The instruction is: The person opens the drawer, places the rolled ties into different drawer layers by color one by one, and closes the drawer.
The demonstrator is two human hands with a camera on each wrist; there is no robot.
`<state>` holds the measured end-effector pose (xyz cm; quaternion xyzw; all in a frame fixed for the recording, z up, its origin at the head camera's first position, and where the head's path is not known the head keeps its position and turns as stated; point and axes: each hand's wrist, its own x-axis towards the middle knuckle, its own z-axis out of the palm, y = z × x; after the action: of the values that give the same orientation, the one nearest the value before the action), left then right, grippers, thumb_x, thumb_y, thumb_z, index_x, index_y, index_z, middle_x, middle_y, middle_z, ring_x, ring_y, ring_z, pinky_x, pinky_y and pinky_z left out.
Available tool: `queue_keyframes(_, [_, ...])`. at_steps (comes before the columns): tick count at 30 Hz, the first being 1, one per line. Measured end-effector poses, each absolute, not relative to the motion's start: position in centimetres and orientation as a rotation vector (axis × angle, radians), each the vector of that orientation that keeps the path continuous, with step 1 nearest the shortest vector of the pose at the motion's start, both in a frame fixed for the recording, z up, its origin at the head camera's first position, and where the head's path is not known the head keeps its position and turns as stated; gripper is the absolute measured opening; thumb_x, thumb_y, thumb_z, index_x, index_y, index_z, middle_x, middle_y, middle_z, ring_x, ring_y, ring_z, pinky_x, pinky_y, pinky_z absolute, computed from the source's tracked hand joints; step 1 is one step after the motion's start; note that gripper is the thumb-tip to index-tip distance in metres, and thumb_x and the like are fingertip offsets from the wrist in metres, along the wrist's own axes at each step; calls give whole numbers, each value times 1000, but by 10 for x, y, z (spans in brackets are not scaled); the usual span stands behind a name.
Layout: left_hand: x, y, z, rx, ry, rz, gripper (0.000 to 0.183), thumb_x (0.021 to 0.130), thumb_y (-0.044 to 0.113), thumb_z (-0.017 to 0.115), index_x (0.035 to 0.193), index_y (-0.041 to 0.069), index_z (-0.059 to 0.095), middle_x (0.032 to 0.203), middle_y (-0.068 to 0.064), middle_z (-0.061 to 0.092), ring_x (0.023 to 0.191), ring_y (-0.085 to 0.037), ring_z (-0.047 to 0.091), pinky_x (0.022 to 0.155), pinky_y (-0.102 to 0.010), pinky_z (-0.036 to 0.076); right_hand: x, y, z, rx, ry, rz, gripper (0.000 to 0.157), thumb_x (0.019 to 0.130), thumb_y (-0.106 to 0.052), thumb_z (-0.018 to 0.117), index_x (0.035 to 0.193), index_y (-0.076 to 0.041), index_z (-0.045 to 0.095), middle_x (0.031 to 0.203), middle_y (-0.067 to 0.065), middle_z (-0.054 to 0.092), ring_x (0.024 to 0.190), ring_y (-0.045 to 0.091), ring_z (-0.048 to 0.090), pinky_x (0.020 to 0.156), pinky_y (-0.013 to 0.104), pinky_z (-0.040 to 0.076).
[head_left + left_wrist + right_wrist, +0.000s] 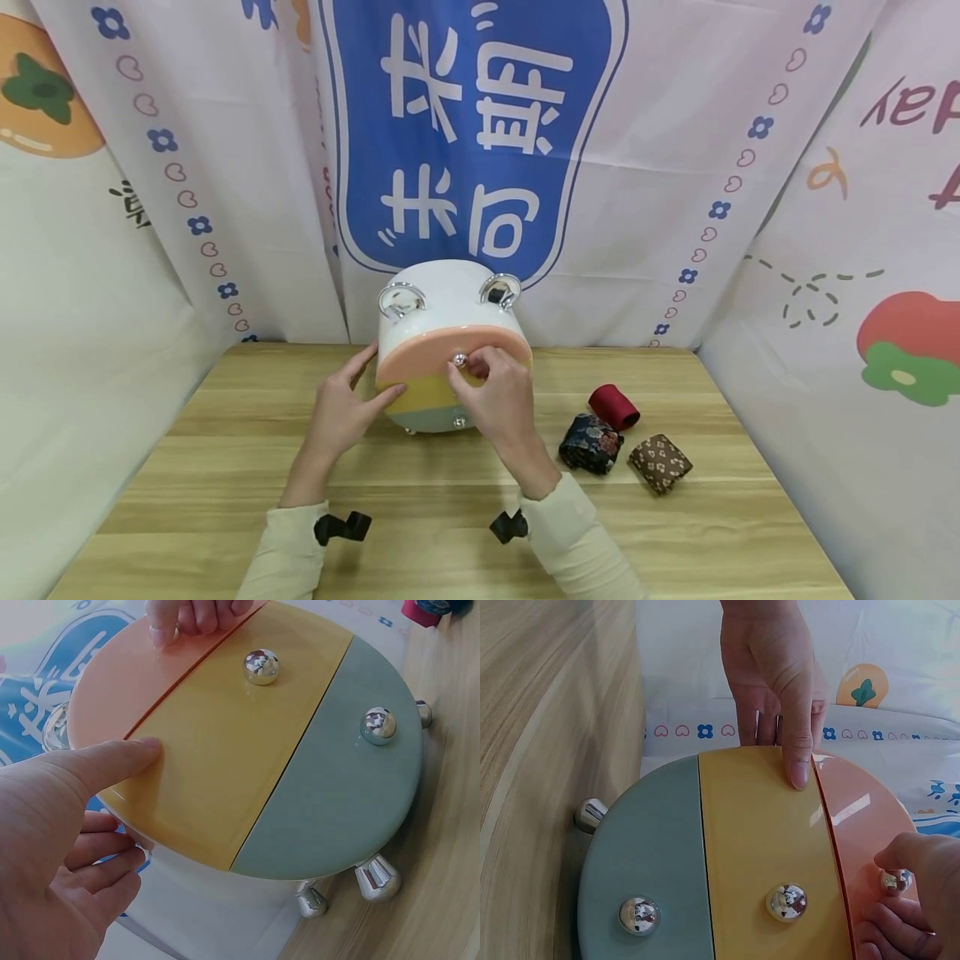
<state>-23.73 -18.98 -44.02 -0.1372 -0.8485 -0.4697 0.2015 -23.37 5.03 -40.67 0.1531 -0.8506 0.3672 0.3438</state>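
A small oval drawer box (438, 292) stands on the table, with a white shell, silver ring-shaped pieces on top and short silver feet. Its front has a pink drawer (420, 354), a yellow drawer (217, 750) and a grey-green drawer (322, 795), each with a round silver knob. My right hand (501, 392) pinches the pink drawer's knob (895, 881) between thumb and fingers. My left hand (345, 407) grips the box's left edge, thumb on the yellow front by the seam and fingers behind the rim. A thin dark orange line shows along the pink drawer's seam.
To the right on the wooden table (450, 533) lie three rolled fabric pieces that look like neckties: a red roll (614, 407), a dark floral roll (591, 444) and a brown flowered roll (661, 463). Printed cloth (637, 192) hangs behind the box.
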Motion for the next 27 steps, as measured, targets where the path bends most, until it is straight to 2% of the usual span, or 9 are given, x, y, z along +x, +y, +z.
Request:
queue_keyframes(8, [-238,-189,-441,-385,-2351,-1312,77,87,23,90,153,5,54,154,-20,58,144,-48,51,119,-66,44,-229,54,-406,396,-2203,956,24,86,-28,87,83,-10,71,77,0,74,69,13,69,64,27,60])
queue_keyframes(17, [-238,-190,-441,-394,-2352,-1323,75,88,21,89,152,2,55,152,-23,58,143,-51,51,117,-68,44,-224,56,-406,411,-2233,947,23,87,-26,87,84,-9,71,79,2,74,70,14,70,65,26,61])
queue_keyframes(27, [-239,-191,-442,-388,-2370,-1324,78,87,17,89,154,1,52,155,-24,55,145,-48,51,120,-63,44,-217,57,-405,431,-2226,938,22,87,-25,86,84,-10,70,78,1,73,68,12,68,64,23,60])
